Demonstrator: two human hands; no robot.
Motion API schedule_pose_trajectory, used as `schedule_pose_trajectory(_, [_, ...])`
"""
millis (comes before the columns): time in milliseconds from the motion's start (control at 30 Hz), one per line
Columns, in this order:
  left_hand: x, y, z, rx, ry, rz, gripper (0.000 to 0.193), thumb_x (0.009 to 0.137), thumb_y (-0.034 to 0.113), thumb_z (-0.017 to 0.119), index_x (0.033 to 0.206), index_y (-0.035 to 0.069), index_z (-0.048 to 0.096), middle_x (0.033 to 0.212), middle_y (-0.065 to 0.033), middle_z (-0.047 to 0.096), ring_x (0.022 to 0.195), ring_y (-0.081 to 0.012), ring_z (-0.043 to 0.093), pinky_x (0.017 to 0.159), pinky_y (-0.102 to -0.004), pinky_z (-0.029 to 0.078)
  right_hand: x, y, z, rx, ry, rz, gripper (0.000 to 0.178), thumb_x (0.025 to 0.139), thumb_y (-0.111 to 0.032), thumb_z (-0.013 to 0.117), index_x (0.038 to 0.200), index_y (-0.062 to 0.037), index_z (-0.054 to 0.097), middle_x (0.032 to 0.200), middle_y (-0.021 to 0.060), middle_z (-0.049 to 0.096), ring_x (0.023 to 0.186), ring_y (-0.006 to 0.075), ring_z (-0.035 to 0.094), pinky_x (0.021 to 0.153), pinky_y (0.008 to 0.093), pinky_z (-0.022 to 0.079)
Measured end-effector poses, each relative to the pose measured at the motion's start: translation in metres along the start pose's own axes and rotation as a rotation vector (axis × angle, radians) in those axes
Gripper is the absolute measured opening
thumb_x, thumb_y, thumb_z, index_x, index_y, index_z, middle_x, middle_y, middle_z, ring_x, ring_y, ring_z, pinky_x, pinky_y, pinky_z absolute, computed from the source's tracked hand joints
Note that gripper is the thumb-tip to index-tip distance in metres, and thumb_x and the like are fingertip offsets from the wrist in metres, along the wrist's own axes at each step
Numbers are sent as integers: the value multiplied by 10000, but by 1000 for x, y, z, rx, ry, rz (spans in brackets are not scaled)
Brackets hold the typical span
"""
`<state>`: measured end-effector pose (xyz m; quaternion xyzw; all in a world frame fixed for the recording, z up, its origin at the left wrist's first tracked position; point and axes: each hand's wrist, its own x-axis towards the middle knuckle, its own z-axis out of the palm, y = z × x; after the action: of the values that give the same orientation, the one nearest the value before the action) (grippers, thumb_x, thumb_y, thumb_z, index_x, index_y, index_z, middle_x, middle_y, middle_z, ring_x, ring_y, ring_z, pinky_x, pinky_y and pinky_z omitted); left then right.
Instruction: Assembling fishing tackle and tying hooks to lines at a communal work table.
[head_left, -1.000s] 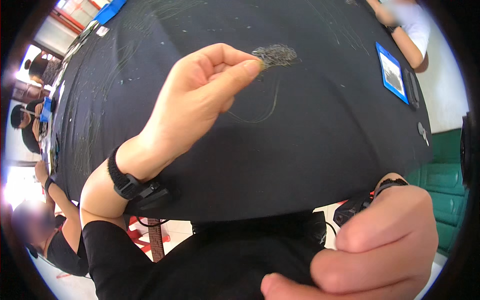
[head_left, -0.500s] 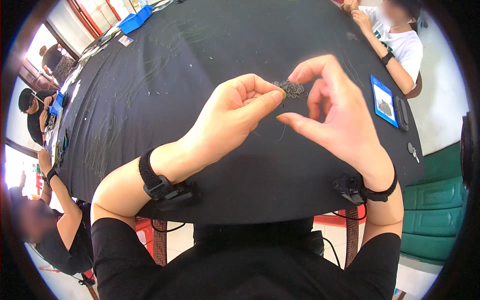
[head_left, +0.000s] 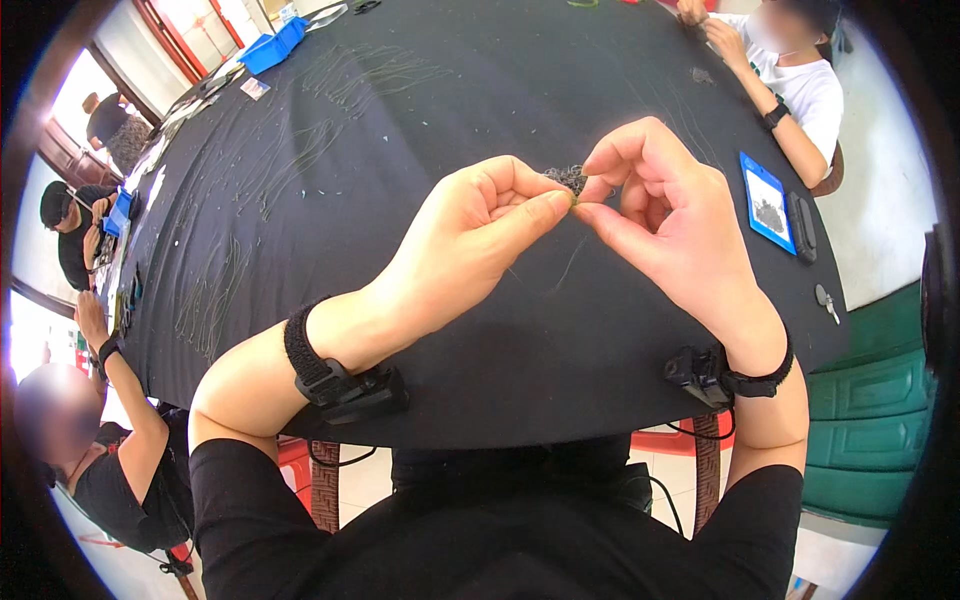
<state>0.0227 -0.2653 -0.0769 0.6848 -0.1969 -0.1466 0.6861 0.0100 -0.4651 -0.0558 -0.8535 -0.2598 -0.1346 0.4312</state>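
Over black cloth (head_left: 480, 350), left grip (head_left: 470, 220) pinching thread (head_left: 568, 266), long axis slanting down-left, right grip (head_left: 675, 215) unclear.

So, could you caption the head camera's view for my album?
Above a black cloth, left hand and right hand hover close together, a small grey wiry clump showing behind.

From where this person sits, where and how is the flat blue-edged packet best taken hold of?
Probably pinch the blue-edged packet by its long left edge, right hand, once free, coming from the left: it lies flat, and a black case runs along its right side.
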Motion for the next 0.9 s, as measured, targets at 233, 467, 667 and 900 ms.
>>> schedule_pose_trajectory(233, [0,0,0,29,7,17,170,960,206,605,955,36,601,707,82,486,572,2,349,497,-181,254,-1,2,-1,-118,27,-110,129,794,-59,701,910,-52,646,751,33,614,535,101,526,515,250,420])
schedule_pose_trajectory(467, [-1,1,1,21,0,17,168,963,201,599,949,34,596,701,83,476,564,5,339,490,-181,247,-1,4,-3,-148,6,-145,112,796,-62,703,889,-43,643,769,56,600,613,157,574,551,271,449])
schedule_pose_trajectory(667, [0,-2,0,116,-4,66,158,970,201,589,955,45,582,706,90,476,574,17,355,500,-171,270,0,11,0,-148,30,-278,113,778,65,694,849,-5,641,790,23,592,573,45,511,483,192,376])
schedule_pose_trajectory(900, [0,0,-3,276,-9,119,128,971,155,586,947,31,561,713,99,465,612,35,359,520,-154,280,2,12,0,-118,8,-278,121,784,69,681,859,-6,623,785,17,574,600,48,511,489,195,372])
